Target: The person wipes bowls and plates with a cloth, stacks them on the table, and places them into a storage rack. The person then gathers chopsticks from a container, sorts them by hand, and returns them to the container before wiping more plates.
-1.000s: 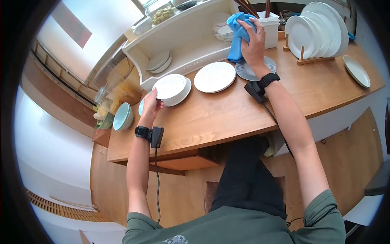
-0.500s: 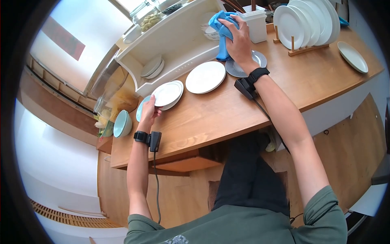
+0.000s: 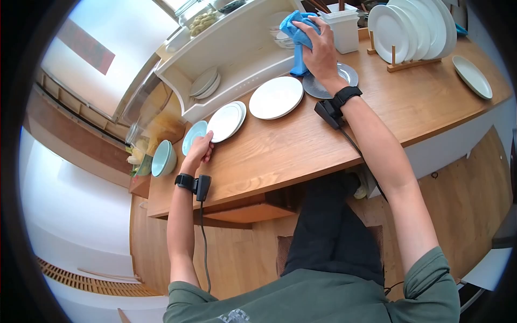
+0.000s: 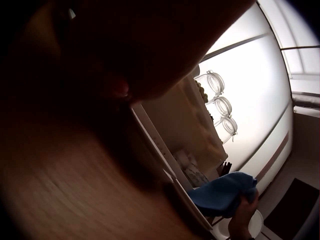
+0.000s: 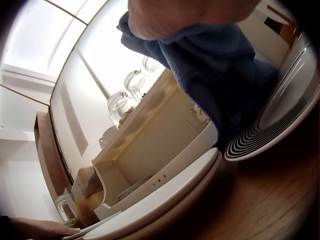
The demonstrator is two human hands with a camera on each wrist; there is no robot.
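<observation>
My left hand [image 3: 200, 148] pinches the near-left rim of a small white plate [image 3: 224, 121]. That plate lies over a slightly larger white one, its rim showing on the right. In the left wrist view the hand is dark, and its fingertips sit right at the plate's edge. My right hand [image 3: 322, 54] grips a bunched blue cloth [image 3: 295, 29], held up at the back of the table. The cloth's lower end hangs beside a grey ringed plate [image 3: 344, 75]. Between the hands lies a pair of larger white plates [image 3: 276, 98].
Light-blue plates [image 3: 195, 134] and bowls [image 3: 164, 159] stand at the left end. A white shelf [image 3: 237, 59] with stacked dishes runs along the back. To the right are a white utensil box [image 3: 344, 32], a wooden rack [image 3: 414, 64] of upright plates and an oval plate [image 3: 473, 78].
My left hand has lowered the small white plate from above the stack onto it, uncovering more of the light-blue plate. The right hand keeps the cloth raised, its hanging part shifting slightly.
</observation>
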